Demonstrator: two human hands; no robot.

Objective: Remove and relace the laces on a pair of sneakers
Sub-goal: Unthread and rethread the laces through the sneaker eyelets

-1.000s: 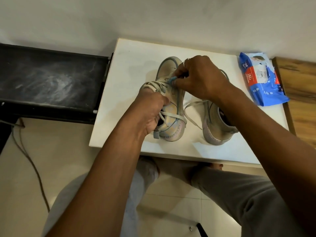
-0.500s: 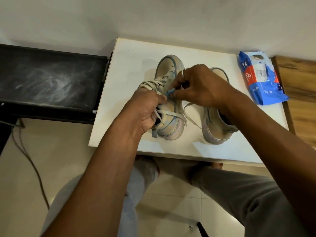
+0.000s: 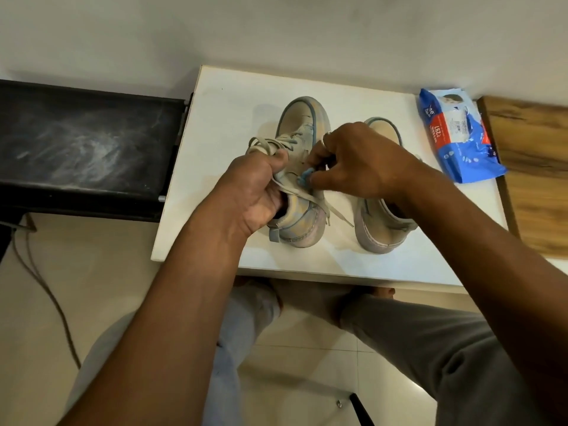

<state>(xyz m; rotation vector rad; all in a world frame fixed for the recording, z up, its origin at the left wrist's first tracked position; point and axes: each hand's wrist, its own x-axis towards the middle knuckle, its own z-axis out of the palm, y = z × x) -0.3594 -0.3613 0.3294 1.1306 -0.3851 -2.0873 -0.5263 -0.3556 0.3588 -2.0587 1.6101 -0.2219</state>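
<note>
Table: a white table (image 3: 233,103) set against a pale wall. Both sneakers stand on it, toes toward the wall and heels toward the person.
Left sneaker: the left sneaker (image 3: 302,118), beige with blue trim, stands near the table's middle, its heel close to the near edge.
Right sneaker: the right sneaker (image 3: 378,232) stands just beside the first without touching it, and the right forearm covers much of it.
Lace: the lace (image 3: 310,196) is a flat beige band. Its loops are bunched at the left sneaker's left side, above the left hand. One strand crosses the collar, and the loose ends lie on the table between the two sneakers.
Left hand: the left hand (image 3: 255,192) grips the left sneaker at its collar, fingers curled inward and thumb pressed against the bunched loops.
Right hand: the right hand (image 3: 359,161) is over the left sneaker's eyelets, thumb and fingertips pinching a small blue piece (image 3: 304,179). Whether this piece is the lace's tip cannot be told.
Ring: a ring (image 3: 326,139) sits on one finger of the right hand.
Packet: a blue packet (image 3: 455,139) lies at the table's far right corner, well apart from the sneakers.
Surroundings: a black bench (image 3: 83,142) stands left of the table and a wooden board (image 3: 534,167) right of it. A cable (image 3: 43,281) trails over the tiled floor (image 3: 92,241). Grey trousers (image 3: 430,348) show below the table's near edge.
</note>
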